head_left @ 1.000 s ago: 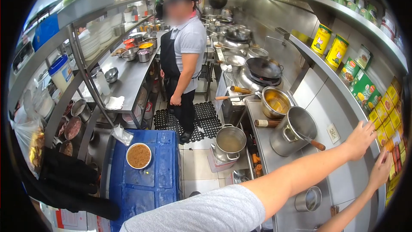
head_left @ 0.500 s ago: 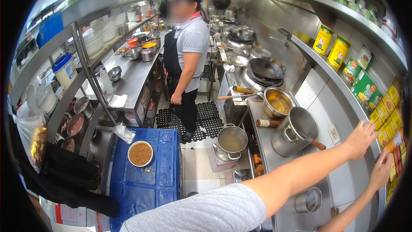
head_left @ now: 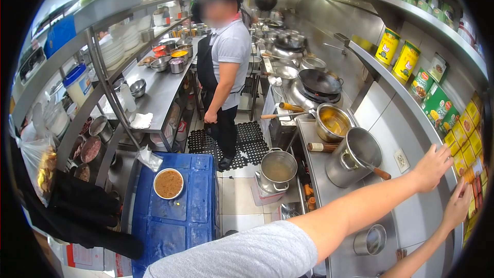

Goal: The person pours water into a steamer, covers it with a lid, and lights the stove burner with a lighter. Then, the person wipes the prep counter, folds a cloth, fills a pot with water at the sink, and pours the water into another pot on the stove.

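My left hand (head_left: 433, 169) reaches across to the wall shelf at the right, its fingers stretched out beside the stacked yellow packets (head_left: 464, 150). Just below it, my right hand (head_left: 456, 207) is raised to the same shelf, fingers extended near the lower packets. Both hands look open, and I see nothing held in either. Whether the fingertips touch the packets I cannot tell. Green boxes (head_left: 440, 104) and yellow cans (head_left: 406, 62) stand farther along this shelf (head_left: 383, 80).
A co-worker (head_left: 224, 67) in a dark apron stands in the aisle. Below my arms, a steel counter holds a tall pot (head_left: 355, 157) with a wooden-handled utensil and a small pot (head_left: 369, 240). A bowl of brown food (head_left: 168, 184) rests on a blue chest (head_left: 172, 226). Another pot (head_left: 278, 169) stands low in the aisle.
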{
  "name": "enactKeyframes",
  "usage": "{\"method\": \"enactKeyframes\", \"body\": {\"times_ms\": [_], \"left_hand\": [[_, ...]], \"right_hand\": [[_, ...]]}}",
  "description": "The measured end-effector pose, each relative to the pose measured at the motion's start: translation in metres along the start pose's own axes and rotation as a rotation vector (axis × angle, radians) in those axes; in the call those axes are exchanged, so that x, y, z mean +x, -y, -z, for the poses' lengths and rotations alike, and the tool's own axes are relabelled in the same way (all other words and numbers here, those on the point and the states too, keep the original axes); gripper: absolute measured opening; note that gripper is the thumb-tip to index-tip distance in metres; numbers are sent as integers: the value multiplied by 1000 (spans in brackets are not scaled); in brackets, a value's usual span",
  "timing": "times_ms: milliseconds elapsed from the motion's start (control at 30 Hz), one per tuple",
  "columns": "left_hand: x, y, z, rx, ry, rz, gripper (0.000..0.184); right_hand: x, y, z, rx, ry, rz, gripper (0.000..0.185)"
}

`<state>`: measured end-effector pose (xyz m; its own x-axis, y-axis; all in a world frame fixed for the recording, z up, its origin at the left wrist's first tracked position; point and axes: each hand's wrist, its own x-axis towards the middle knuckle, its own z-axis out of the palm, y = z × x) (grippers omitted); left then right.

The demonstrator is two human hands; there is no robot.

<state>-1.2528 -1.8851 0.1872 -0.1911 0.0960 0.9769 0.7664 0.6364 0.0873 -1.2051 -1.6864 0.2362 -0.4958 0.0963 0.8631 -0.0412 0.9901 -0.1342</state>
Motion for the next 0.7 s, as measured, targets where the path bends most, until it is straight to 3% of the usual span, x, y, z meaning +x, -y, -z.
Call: {"method": "enactKeyframes", "body": {"times_ms": [500, 700], "left_hand": [[-1, 1, 3, -25, 8, -13, 57], [-1, 1, 4, -42, 19, -10, 57]], "right_hand": [[0, -11, -10, 2, -90, 58, 49], [-2, -1, 0, 10, -16, 14, 47]]}}
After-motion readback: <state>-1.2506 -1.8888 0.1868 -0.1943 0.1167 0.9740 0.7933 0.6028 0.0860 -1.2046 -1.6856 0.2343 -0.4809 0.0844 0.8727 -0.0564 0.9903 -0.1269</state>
